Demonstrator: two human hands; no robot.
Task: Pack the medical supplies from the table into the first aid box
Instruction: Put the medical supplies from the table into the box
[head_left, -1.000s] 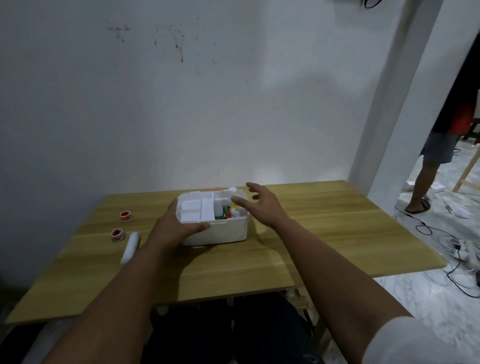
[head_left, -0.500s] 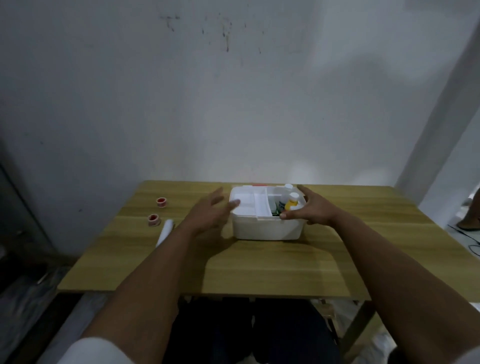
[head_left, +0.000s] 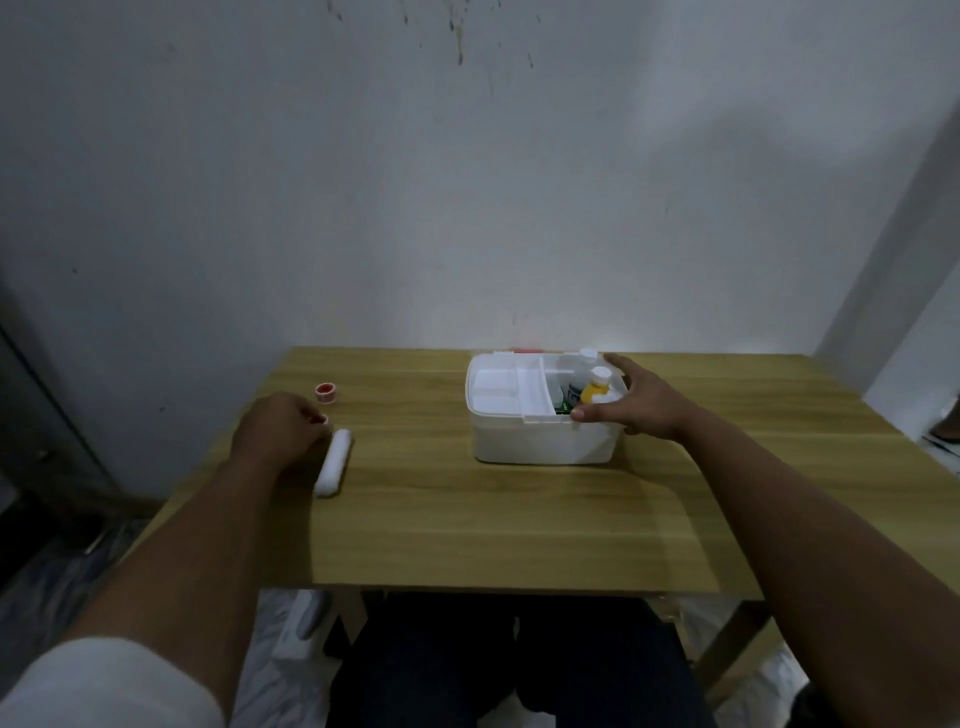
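The white first aid box (head_left: 545, 444) stands open on the wooden table (head_left: 493, 519), toward the back. A white divided tray (head_left: 506, 387) fills its left half; a yellow bottle (head_left: 596, 391) and a white bottle (head_left: 586, 359) stand in its right half. My right hand (head_left: 641, 408) grips the box's right rim, thumb on the front edge. My left hand (head_left: 278, 431) is at the table's left, fingers curled over a small red tape roll (head_left: 322, 419) that is mostly hidden. A second red tape roll (head_left: 326, 389) lies just behind it. A white bandage roll (head_left: 333, 467) lies beside my left hand.
The table stands against a grey-white wall (head_left: 467, 208). A white pillar (head_left: 893, 260) rises at the right. My dark-trousered legs (head_left: 509, 665) are under the table's front edge. A dark panel (head_left: 31, 415) stands at the far left.
My left hand left the box and moved left onto the nearer red tape roll. My right hand went from hovering over the box to gripping its right rim. The camera turned left.
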